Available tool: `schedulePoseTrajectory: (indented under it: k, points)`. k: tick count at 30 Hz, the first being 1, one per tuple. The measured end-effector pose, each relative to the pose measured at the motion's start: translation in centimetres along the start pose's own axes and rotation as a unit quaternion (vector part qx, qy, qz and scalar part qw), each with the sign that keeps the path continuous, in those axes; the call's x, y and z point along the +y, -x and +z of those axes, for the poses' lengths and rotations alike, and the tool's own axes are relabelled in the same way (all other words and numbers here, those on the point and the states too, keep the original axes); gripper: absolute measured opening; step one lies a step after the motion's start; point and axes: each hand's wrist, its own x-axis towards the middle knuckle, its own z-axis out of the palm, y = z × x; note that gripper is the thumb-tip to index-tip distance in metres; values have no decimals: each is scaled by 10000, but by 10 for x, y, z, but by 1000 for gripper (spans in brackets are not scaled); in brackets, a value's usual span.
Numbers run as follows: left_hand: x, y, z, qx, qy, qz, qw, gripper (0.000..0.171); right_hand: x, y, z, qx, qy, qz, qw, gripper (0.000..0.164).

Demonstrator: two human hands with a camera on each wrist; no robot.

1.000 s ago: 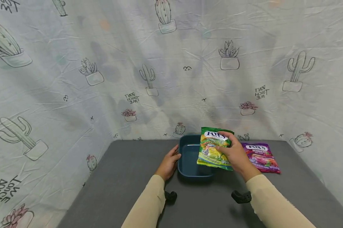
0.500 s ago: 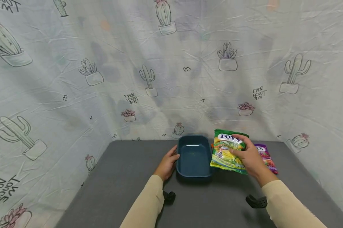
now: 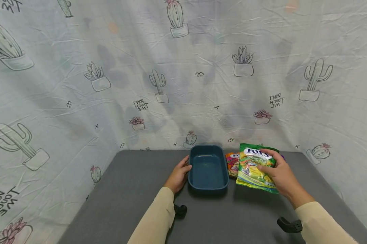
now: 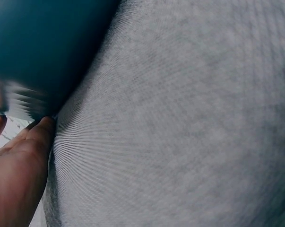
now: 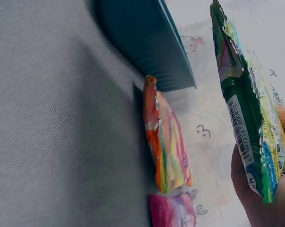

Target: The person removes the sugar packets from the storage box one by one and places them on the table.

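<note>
My right hand (image 3: pixel 282 173) pinches a green and yellow bag of Fox's Spring Tea candy (image 3: pixel 253 171), thumb on its front. In the right wrist view the candy bag (image 5: pixel 248 104) is seen edge-on, raised off the table, with a barcode on its back. My left hand (image 3: pixel 178 174) rests against the left side of a dark blue rectangular container (image 3: pixel 208 188). In the left wrist view its extended fingers (image 4: pixel 36 135) touch the container's outer wall (image 4: pixel 43 52).
An orange Fox's bag (image 3: pixel 232 165) lies on the grey table (image 3: pixel 140 189), right of the container and partly behind the held bag. A purple-pink bag (image 5: pixel 173 210) lies beside it, mostly hidden in the head view. A cactus-print cloth (image 3: pixel 183 84) hangs behind the table.
My right hand has carried the green candy bag from over the container rightward and slightly nearer, uncovering the orange bag and covering the purple one. My left hand has stayed at the container.
</note>
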Motion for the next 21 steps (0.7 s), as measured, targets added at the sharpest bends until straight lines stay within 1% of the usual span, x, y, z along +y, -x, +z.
schedulePoseTrajectory:
  k: [8, 14, 21]
  points:
    - [-1, -1, -1, -68, 6, 35, 10000, 65, 11, 18, -5, -17, 170, 374, 9992, 73]
    - [-2, -1, -1, -34, -29, 27, 10000, 66, 18, 33, -3, -151, 203, 461, 9986, 70]
    - [0, 1, -2, -44, 47, 16, 10000, 64, 32, 42, 4, -330, 76, 565, 9978, 66]
